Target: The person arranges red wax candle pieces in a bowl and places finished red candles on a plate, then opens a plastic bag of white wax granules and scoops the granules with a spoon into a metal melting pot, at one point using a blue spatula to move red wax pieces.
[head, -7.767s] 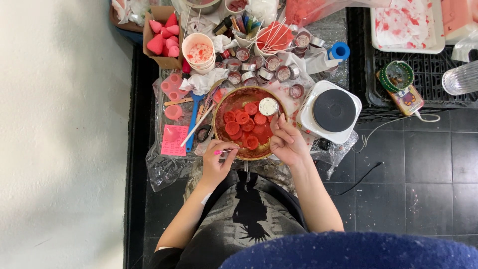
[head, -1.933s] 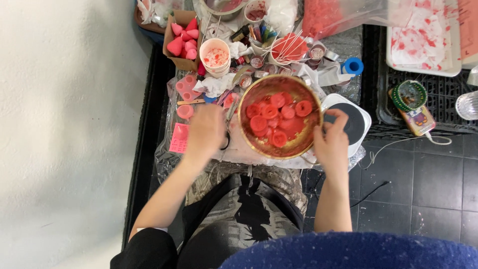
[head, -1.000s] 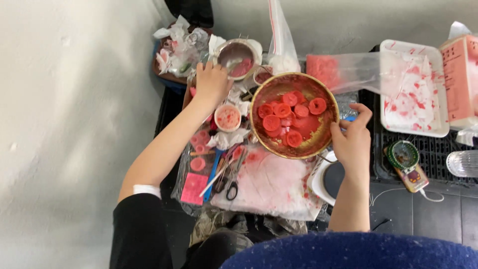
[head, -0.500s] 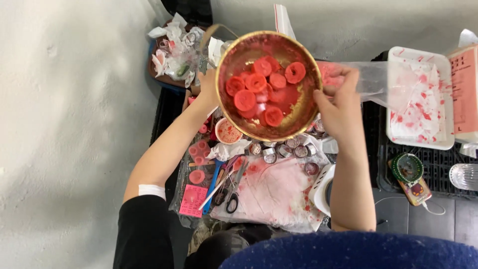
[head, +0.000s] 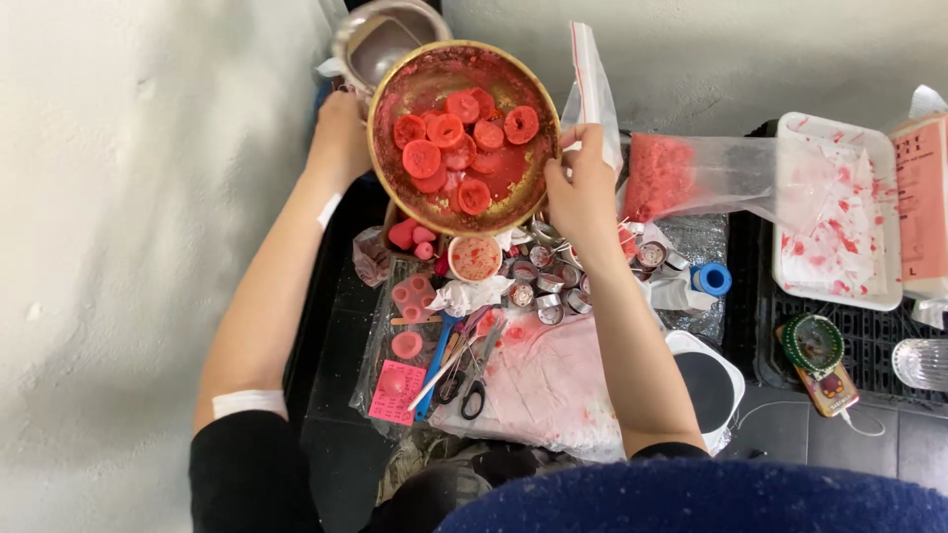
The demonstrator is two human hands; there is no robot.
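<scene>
Round brass bowl (head: 462,133) of red wax discs, upper centre, held at both rims
Right hand (head: 583,188) pinches right rim; left hand (head: 341,138) grips left rim, fingers hidden behind bowl

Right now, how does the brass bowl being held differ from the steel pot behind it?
The brass bowl is gold-coloured, wide and shallow, with red wax pieces inside; the steel pot is silver, smaller in view, half hidden. The bowl is lifted by left hand and right hand. Both are round metal.
</scene>
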